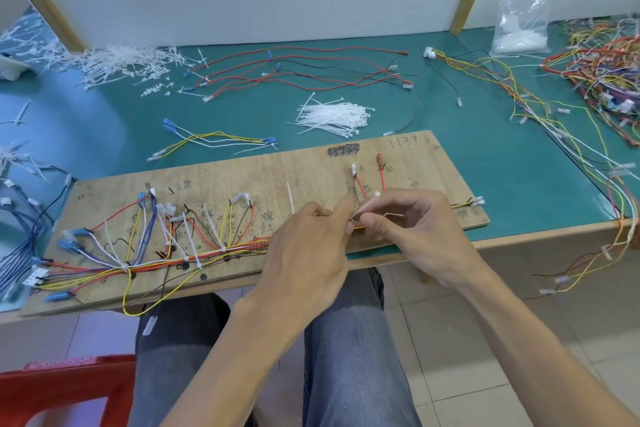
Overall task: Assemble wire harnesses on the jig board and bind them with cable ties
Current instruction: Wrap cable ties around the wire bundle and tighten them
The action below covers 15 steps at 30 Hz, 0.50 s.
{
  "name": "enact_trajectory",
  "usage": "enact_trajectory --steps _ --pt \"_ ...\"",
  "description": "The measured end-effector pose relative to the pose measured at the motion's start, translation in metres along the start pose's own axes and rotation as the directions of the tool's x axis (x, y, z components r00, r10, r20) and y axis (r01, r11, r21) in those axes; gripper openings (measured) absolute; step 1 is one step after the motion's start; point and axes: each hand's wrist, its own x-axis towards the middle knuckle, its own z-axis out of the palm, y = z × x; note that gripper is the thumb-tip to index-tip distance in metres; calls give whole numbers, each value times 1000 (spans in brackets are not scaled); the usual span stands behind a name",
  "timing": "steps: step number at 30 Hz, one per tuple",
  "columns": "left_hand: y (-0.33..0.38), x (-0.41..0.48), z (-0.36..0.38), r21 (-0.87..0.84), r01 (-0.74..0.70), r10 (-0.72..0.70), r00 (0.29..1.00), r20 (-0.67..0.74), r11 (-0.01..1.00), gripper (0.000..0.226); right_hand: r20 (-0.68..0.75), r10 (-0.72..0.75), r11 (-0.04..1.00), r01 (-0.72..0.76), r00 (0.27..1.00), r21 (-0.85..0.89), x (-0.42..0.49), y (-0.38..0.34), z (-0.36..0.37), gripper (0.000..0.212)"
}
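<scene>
Pinching a white cable tie (377, 195) between thumb and forefinger, the right hand (419, 232) holds it at the orange and yellow strands of the wire harness (249, 245), the tie's head sticking up, while the left hand (308, 246) meets it with fingers curled, thumb and forefinger closed on the same stretch of harness. The harness runs along the near edge of the wooden jig board (277, 167), which rests on the green bench (519, 156) with a loose heap of spare ties (332, 118) just behind it.
</scene>
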Motion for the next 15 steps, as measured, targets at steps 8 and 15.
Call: enact_trajectory --steps 8,15 --pt "1 0 -1 29 21 -21 1000 -16 999 18 -110 -49 999 50 993 8 -1 7 8 7" --pt "2 1 0 56 11 -10 1000 -15 998 19 -277 -56 998 50 959 -30 5 10 9 7"
